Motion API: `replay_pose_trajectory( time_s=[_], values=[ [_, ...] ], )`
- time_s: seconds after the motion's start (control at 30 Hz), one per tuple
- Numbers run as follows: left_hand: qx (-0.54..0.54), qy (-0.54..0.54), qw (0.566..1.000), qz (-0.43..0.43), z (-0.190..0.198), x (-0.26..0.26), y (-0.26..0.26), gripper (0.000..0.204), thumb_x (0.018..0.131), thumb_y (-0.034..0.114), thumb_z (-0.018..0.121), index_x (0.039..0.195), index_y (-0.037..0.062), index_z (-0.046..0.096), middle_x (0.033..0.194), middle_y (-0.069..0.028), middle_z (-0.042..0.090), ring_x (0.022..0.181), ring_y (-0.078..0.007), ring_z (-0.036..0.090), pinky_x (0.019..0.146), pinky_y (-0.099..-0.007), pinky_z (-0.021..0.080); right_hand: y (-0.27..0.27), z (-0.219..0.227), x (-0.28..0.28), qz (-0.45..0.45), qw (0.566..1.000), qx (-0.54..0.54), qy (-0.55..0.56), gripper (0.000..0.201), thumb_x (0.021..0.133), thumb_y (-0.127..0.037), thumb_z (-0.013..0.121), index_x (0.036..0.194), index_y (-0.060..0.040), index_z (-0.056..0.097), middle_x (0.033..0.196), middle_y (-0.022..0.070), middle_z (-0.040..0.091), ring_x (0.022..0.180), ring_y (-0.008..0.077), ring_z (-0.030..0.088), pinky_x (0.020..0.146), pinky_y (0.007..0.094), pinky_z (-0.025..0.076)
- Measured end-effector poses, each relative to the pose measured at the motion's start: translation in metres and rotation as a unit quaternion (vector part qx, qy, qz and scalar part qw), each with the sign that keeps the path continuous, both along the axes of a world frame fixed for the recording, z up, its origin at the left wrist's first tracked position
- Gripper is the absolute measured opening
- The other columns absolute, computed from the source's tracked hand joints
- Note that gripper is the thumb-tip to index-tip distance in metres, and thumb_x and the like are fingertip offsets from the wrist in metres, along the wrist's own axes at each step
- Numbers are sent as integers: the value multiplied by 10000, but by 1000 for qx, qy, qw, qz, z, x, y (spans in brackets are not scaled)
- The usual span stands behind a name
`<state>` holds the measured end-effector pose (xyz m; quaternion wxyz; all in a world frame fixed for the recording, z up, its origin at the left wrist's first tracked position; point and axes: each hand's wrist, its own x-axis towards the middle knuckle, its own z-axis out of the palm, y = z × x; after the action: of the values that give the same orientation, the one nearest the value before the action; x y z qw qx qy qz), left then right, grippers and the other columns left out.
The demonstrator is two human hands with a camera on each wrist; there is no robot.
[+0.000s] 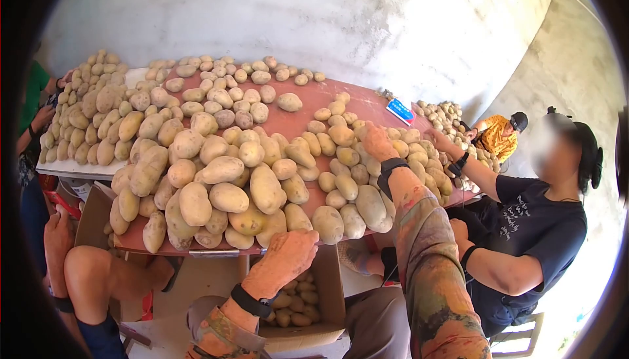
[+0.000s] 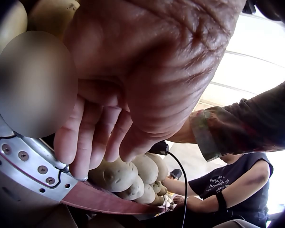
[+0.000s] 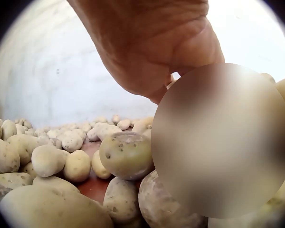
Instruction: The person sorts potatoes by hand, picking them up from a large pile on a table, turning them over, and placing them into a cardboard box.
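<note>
Potatoes (image 1: 229,196) lie heaped along the red tabletop (image 1: 308,100). At the front edge of the table, my left hand (image 1: 288,261) hangs beside the nearest potatoes. The left wrist view shows its fingers (image 2: 88,137) loosely extended over the metal edge fitting, with nothing in them. My right hand (image 1: 379,141) reaches forward among the potatoes on the right half of the table. Its palm side (image 3: 156,52) shows in the right wrist view, with a greenish potato (image 3: 126,156) close below. A blurred patch hides the right fingertips, so I cannot tell whether they grip a potato.
An open cardboard box (image 1: 327,287) with potatoes stands below the table edge, between my knees. A person in a dark shirt (image 1: 544,228) sits at the right, one arm over the heap. A blue-and-white packet (image 1: 400,111) lies toward the back. Another person's knee (image 1: 92,270) is at left.
</note>
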<state>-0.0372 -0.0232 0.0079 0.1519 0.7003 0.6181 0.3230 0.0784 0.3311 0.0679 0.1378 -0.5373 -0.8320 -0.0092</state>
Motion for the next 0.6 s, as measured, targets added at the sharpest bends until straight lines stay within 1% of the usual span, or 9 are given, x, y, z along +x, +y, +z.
replay_pose_trajectory(
  time_s=[0.07, 0.1, 0.2, 0.3, 0.37, 0.4, 0.5, 0.6],
  values=[
    [12, -5, 1000, 2, -4, 1, 0, 152, 894, 162, 606, 969, 36, 645, 805, -188, 677, 796, -383, 665, 714, -480, 528, 24, -14, 2, 37, 996, 23, -75, 361, 916, -160, 535, 1265, -70, 555, 1232, 261, 580, 1193, 442, 548, 1001, 489, 455],
    [18, -7, 1000, 3, -5, 1, 0, 150, 894, 161, 606, 967, 35, 645, 803, -188, 676, 794, -383, 665, 713, -480, 528, 22, -12, -1, 55, 992, 35, -113, 373, 928, -164, 514, 1283, -54, 545, 1201, 277, 601, 1190, 452, 549, 997, 483, 456],
    [-11, 6, 1000, 5, 0, 1, 0, 149, 895, 162, 607, 968, 38, 647, 795, -187, 676, 792, -380, 665, 713, -478, 529, 14, -3, 1, 143, 988, 43, -37, 364, 931, -157, 509, 1266, -20, 555, 1174, 280, 617, 1174, 440, 563, 991, 483, 463],
    [11, -7, 1000, 6, -7, 2, 2, 149, 895, 164, 607, 971, 41, 643, 786, -183, 675, 780, -378, 665, 706, -478, 528, 13, 2, 1, 119, 993, 6, 2, 374, 926, -139, 511, 1276, -11, 546, 1197, 291, 606, 1172, 431, 565, 978, 488, 469],
    [15, -6, 1000, 4, -8, 2, 2, 150, 896, 164, 606, 974, 42, 640, 785, -181, 676, 775, -378, 665, 702, -479, 528, 27, -10, 3, 81, 997, 15, 5, 319, 925, -159, 521, 1221, -49, 568, 1244, 243, 592, 1164, 423, 577, 977, 500, 478],
    [17, -6, 1000, 2, -8, 2, 3, 150, 896, 165, 606, 976, 42, 639, 785, -180, 676, 772, -379, 665, 700, -479, 528, 26, -10, 3, 61, 998, 20, 5, 292, 924, -169, 526, 1193, -68, 578, 1267, 219, 585, 1161, 419, 582, 977, 506, 482],
    [1, 4, 1000, 0, -1, 2, 1, 150, 895, 159, 605, 982, 40, 636, 783, -178, 675, 769, -380, 664, 696, -481, 526, 23, -5, 2, 22, 999, -7, -44, 315, 940, -201, 513, 1223, -73, 563, 1305, 217, 567, 1219, 412, 554, 1018, 501, 458],
    [14, -9, 1000, -3, -5, 2, 2, 143, 892, 155, 606, 968, 37, 634, 779, -177, 673, 771, -379, 664, 692, -480, 525, 40, -15, 6, 48, 998, -26, -42, 332, 940, -210, 513, 1238, -73, 558, 1327, 225, 549, 1241, 421, 534, 1040, 498, 439]
  ],
)
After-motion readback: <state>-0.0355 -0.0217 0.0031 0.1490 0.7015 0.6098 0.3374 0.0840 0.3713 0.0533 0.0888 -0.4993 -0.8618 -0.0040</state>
